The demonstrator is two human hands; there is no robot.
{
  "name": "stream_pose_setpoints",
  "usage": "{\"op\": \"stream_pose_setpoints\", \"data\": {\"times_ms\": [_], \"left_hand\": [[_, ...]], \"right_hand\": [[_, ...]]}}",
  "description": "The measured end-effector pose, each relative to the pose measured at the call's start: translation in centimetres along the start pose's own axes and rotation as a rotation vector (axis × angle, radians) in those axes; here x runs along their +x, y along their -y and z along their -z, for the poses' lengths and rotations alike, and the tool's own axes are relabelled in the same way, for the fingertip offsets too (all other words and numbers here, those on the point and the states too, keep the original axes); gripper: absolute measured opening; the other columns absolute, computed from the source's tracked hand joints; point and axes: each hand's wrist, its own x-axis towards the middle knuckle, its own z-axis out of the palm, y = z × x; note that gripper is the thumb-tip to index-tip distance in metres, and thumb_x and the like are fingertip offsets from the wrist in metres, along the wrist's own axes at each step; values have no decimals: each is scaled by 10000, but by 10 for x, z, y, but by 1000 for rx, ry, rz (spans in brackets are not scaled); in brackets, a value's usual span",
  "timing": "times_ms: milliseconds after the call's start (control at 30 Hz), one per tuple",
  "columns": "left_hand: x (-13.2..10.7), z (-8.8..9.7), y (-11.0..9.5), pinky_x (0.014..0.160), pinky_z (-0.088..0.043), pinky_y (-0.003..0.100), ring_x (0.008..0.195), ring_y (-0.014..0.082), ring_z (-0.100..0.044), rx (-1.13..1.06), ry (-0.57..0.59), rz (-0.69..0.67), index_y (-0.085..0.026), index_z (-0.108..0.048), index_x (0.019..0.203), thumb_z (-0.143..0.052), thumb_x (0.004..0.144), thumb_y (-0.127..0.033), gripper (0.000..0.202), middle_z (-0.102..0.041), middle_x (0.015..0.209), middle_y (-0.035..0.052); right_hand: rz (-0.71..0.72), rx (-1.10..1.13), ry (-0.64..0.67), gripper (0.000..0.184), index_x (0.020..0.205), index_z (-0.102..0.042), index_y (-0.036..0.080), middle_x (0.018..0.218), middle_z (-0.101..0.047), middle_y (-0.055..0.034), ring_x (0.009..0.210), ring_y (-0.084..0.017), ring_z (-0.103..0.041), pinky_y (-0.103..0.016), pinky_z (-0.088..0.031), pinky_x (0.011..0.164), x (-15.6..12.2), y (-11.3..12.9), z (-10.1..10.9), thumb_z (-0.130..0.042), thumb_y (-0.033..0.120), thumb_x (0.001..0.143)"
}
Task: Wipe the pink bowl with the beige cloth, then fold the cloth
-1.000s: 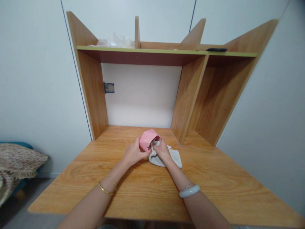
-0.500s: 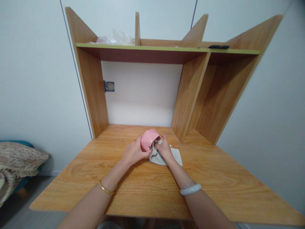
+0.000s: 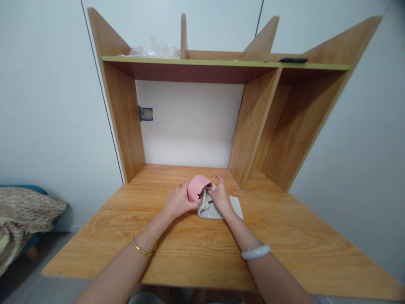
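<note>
Tilted on its side above the desk, a pink faceted hollow container (image 3: 196,185) has its opening turned to the right; its exact kind is unclear. My left hand (image 3: 179,200) is wrapped round its left and near side, thumb by the rim. A light grey cloth (image 3: 209,210) is bunched at the opening and spreads over the wood to the right. My right hand (image 3: 220,198) pinches the cloth at the container's mouth, with one finger raised. Its other fingertips are partly hidden in the cloth and behind the rim.
The wooden desk (image 3: 126,236) carries a shelf unit with an upright panel (image 3: 253,131) right of my hands. On the upper shelf lie a clear plastic bag (image 3: 155,50) and a dark flat object (image 3: 293,60). A patterned cushion (image 3: 28,207) lies at the far left.
My right hand has drawn slightly outward from the container's opening, and one finger now sticks up. The container has turned slightly in my left hand. The view has shifted a little.
</note>
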Motion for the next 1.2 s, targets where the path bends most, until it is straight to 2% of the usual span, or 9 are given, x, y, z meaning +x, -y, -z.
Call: {"op": "stream_pose_setpoints", "data": {"times_ms": [167, 300, 400, 500, 567, 633, 833, 1067, 1200], "left_hand": [[5, -5, 9, 669, -481, 298, 833, 245, -628, -104, -8, 93, -142, -504, 1158, -618, 636, -513, 650, -664, 959, 117], [10, -10, 17, 693, -485, 279, 858, 220, -621, -253, -63, 147, -142, -544, 1095, -632, 645, -472, 565, -663, 982, 107], [13, -12, 20, 741, -488, 284, 892, 211, -614, -338, -96, 165, -133, -556, 1069, -621, 669, -439, 508, -654, 1016, 104], [14, -9, 20, 766, -491, 292, 898, 209, -616, -377, -96, 200, -128, -558, 1075, -617, 682, -425, 496, -653, 1022, 106], [14, -8, 20, 765, -496, 294, 899, 212, -619, -399, -89, 227, -119, -561, 1076, -620, 683, -423, 499, -655, 1017, 110], [15, -7, 19, 755, -502, 285, 892, 208, -623, -426, -84, 238, -113, -566, 1068, -617, 691, -410, 483, -659, 1009, 108], [13, -11, 13, 751, -501, 276, 885, 195, -619, -474, -95, 188, -115, -558, 1053, -621, 696, -386, 454, -657, 1004, 100], [6, -12, 3, 752, -493, 291, 889, 201, -605, -465, -71, 96, -130, -491, 1133, -681, 626, -435, 620, -637, 1030, 107], [6, -10, 4, 750, -490, 283, 896, 195, -603, -471, -49, 44, -130, -477, 1157, -664, 644, -427, 621, -631, 1045, 105]], "right_hand": [[3, 54, 27, 661, 1230, -356, 81, 452, -357, 112, 420, -125, -400, -215, -280, 432, -3, 3, -1, -564, 309, 646], [49, 86, 12, 614, 1227, -333, 100, 503, -413, 94, 473, -134, -468, -221, -346, 477, -7, 6, -4, -506, 322, 682], [70, 27, -26, 516, 1186, -355, 103, 576, -498, 47, 548, -159, -524, -253, -396, 546, -9, 7, -4, -459, 317, 728], [51, -158, -56, 369, 1009, -466, 127, 701, -596, -54, 658, -207, -571, -297, -409, 614, -9, 9, -1, -486, 389, 750], [36, -264, -11, 313, 876, -506, 151, 754, -631, -104, 730, -234, -592, -311, -406, 660, -9, 10, 2, -506, 439, 754], [18, -306, 44, 310, 832, -515, 161, 770, -649, -119, 769, -242, -606, -306, -404, 682, -10, 11, 4, -512, 463, 759], [-60, -178, 108, 400, 958, -479, 143, 829, -659, -128, 789, -237, -629, -281, -429, 632, -15, 12, -3, -561, 456, 723], [-127, 126, 45, 533, 1104, -381, 138, 944, -640, -110, 851, -195, -622, -283, -473, 719, -7, -4, -16, -616, 266, 643], [-113, 157, 49, 515, 1110, -416, 151, 976, -641, -85, 863, -179, -620, -287, -475, 742, -2, -8, -16, -599, 212, 633]]}}
